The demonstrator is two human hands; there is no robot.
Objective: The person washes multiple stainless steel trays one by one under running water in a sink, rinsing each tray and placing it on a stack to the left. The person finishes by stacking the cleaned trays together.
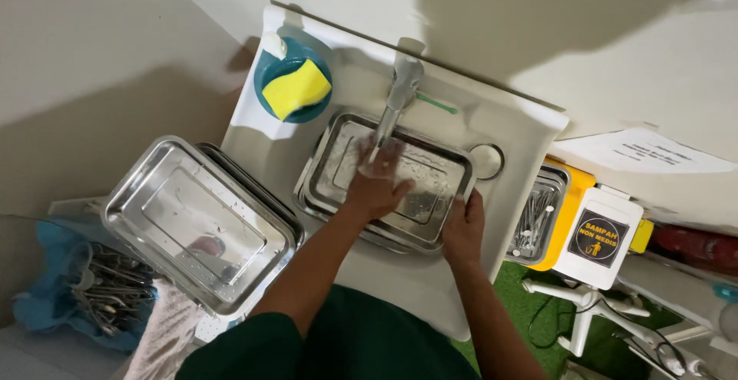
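A rectangular steel tray lies in the white sink, under the chrome tap, with another tray stacked beneath it. My left hand lies flat inside the tray, fingers spread, with water running over it. My right hand grips the tray's near right rim. Both forearms come up from the bottom of the view, out of dark green sleeves.
A yellow sponge sits in a blue bowl at the sink's back left. Stacked steel trays rest on the left. Metal instruments lie on blue cloth at lower left. A tray of instruments and a yellow-white bin stand at the right.
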